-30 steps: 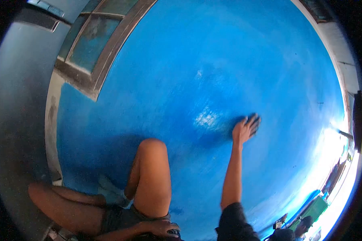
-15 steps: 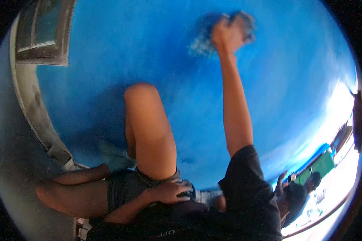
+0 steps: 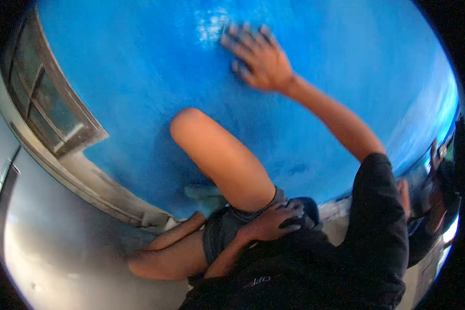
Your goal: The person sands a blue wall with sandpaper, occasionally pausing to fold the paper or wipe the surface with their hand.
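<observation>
My right hand [image 3: 266, 59] is stretched out over the blue wall [image 3: 315, 129], palm toward it, fingers spread and slightly blurred. Nothing shows between those fingers; whatever may lie under the palm is hidden. A pale, shiny patch [image 3: 210, 27] is on the wall just beyond the fingertips. My left hand [image 3: 274, 222] rests on my dark shorts [image 3: 225, 230] near the hip, its fingers apart and holding nothing. My raised bare knee [image 3: 191, 121] is in front of the wall, below and to the left of the right hand.
A framed window [image 3: 57, 108] is at the left, above a bare ledge [image 3: 106, 183] along the wall's edge. A grey floor [image 3: 51, 248] spreads at lower left. Another person [image 3: 436, 206] is at the far right, partly cut off by the lens edge.
My right hand has moved left and slightly down across the wall, with the elbow now more bent. The camera view has turned. My left hand stays on the shorts.
</observation>
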A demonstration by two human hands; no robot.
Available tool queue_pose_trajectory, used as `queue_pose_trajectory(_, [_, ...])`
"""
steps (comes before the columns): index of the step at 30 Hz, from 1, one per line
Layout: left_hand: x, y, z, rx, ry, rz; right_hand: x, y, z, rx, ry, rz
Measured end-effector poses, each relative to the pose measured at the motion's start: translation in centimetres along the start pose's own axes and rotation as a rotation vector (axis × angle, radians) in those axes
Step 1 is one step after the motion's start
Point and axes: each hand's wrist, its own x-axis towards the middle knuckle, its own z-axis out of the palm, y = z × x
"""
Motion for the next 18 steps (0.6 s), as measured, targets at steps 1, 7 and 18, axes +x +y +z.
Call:
queue_pose_trajectory(1, [0.1,0.2,-0.1,-0.008,0.009,-0.009,1.2,2.2,-0.8,0.023,0.010,0.147])
queue_pose_trajectory(7, [0.7,-0.2,-0.1,0.032,0.034,0.070,-3.1,11.9,-3.9,0.014,0.291,0.872])
queue_pose_trajectory(18, [1.1,0.9,-1.0,-0.072,0.012,-0.118,-38.4,-3.7,8.3,-0.164,0.455,1.853])
